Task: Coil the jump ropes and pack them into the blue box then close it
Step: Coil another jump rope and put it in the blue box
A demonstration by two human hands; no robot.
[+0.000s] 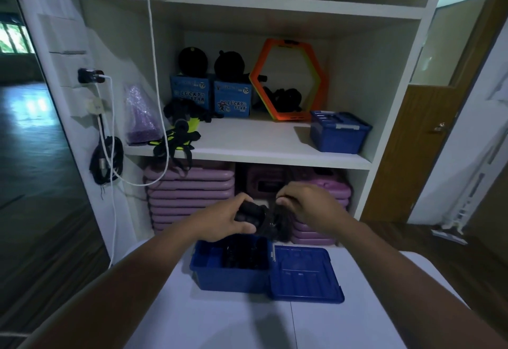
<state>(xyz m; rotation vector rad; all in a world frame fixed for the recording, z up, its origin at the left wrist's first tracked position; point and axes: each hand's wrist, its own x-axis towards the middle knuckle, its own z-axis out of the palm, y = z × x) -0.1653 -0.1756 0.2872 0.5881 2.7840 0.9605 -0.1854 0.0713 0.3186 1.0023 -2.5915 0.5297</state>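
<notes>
- Cartons (232,98) at 12 o'clock: two, blue, printed "LUCKY STAR" and "70"
- Left hand (233,219) grips black jump rope (264,216), right hand (305,205) pinches it, above open blue box (228,277) at 6 o'clock

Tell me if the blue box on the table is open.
Open. The blue box has its lid flat beside it, dark rope inside.
</notes>
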